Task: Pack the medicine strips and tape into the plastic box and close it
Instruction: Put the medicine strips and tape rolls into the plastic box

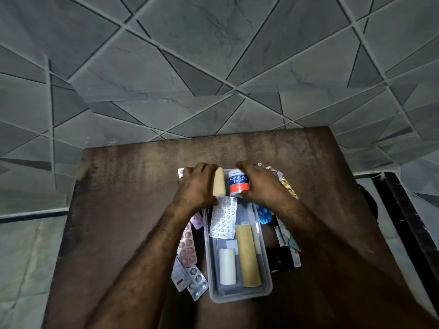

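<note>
A clear plastic box [266,279] lies open on the brown table, long side running away from me. Inside it are a silver medicine strip [223,218], a white tape roll [227,265] and a long tan roll [248,255]. My left hand [197,186] grips a small tan tape roll [219,181] over the box's far end. My right hand [259,184] holds a white, blue and red adhesive tape roll [238,182] beside it. Pink strips [187,245] and silver strips [196,281] lie left of the box.
More strips lie right of the box: a blue one [264,214], a gold one [288,187] and white packets [286,236]. A dark object [280,258] sits beside the box's right wall. The table [133,198] stands on a grey tiled floor.
</note>
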A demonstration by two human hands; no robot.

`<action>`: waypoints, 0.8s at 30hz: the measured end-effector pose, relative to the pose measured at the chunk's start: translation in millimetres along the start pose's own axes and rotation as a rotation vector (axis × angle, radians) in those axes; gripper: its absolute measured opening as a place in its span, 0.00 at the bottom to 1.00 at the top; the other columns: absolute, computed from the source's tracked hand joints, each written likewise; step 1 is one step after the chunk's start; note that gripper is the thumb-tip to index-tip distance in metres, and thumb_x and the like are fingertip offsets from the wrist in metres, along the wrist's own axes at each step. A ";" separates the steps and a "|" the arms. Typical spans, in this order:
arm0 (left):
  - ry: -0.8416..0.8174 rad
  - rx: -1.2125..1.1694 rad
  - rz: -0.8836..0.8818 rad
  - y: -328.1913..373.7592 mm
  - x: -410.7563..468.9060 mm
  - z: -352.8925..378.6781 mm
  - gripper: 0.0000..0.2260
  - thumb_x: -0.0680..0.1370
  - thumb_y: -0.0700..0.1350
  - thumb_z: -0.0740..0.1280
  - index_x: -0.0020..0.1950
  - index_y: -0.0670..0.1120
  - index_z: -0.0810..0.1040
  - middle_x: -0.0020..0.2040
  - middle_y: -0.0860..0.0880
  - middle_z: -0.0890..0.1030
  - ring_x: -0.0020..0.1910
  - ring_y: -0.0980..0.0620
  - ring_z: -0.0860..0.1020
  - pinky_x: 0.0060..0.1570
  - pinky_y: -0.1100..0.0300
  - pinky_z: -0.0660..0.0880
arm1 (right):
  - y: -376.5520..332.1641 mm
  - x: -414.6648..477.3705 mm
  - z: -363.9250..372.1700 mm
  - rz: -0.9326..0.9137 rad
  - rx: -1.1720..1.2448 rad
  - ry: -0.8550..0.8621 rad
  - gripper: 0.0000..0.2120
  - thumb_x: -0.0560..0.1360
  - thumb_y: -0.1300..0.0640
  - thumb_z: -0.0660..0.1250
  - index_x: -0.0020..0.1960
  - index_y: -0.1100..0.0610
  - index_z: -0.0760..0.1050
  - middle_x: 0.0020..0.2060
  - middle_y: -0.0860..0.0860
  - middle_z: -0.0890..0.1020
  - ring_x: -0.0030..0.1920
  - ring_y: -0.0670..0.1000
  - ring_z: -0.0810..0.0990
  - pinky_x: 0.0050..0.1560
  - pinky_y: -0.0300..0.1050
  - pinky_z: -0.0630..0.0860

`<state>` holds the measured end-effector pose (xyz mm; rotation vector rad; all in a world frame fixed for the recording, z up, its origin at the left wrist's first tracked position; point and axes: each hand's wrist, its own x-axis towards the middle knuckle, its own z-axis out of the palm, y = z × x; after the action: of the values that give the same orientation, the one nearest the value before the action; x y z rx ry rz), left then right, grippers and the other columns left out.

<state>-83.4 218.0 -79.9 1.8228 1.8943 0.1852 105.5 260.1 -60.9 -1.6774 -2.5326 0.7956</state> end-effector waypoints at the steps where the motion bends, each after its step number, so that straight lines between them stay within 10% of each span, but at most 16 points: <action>1: -0.014 0.046 0.001 4.1 0.6 6.6 0.42 0.62 0.51 0.79 0.73 0.53 0.64 0.71 0.51 0.69 0.66 0.40 0.68 0.61 0.47 0.69 | 0.1 0.5 3.6 -0.001 -0.032 -0.003 0.33 0.66 0.50 0.73 0.67 0.49 0.64 0.60 0.52 0.78 0.60 0.57 0.76 0.59 0.54 0.69; 8: 0.016 0.231 -0.003 15.9 -4.2 31.8 0.28 0.70 0.52 0.71 0.68 0.51 0.67 0.71 0.51 0.70 0.74 0.42 0.60 0.68 0.42 0.56 | 2.6 4.2 18.3 -0.035 -0.244 -0.022 0.26 0.67 0.50 0.70 0.61 0.50 0.64 0.58 0.53 0.80 0.63 0.60 0.70 0.66 0.61 0.55; 20: -0.126 0.410 -0.019 7.4 3.4 48.0 0.38 0.69 0.54 0.73 0.75 0.53 0.60 0.77 0.49 0.62 0.78 0.36 0.48 0.72 0.34 0.42 | 8.3 10.2 32.7 -0.096 -0.308 -0.061 0.28 0.68 0.48 0.70 0.64 0.50 0.66 0.64 0.52 0.75 0.67 0.61 0.67 0.67 0.60 0.57; 24: 0.220 0.017 -0.020 -2.2 -5.7 40.6 0.20 0.74 0.53 0.68 0.66 0.59 0.74 0.70 0.57 0.73 0.75 0.43 0.60 0.71 0.41 0.53 | 19.9 3.7 20.6 -0.048 0.076 0.065 0.27 0.67 0.50 0.72 0.64 0.49 0.70 0.64 0.48 0.75 0.65 0.54 0.72 0.65 0.55 0.66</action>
<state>-67.7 202.6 -114.5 1.8581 2.0668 0.3773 115.4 260.9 -88.0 -1.5869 -2.4570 0.8088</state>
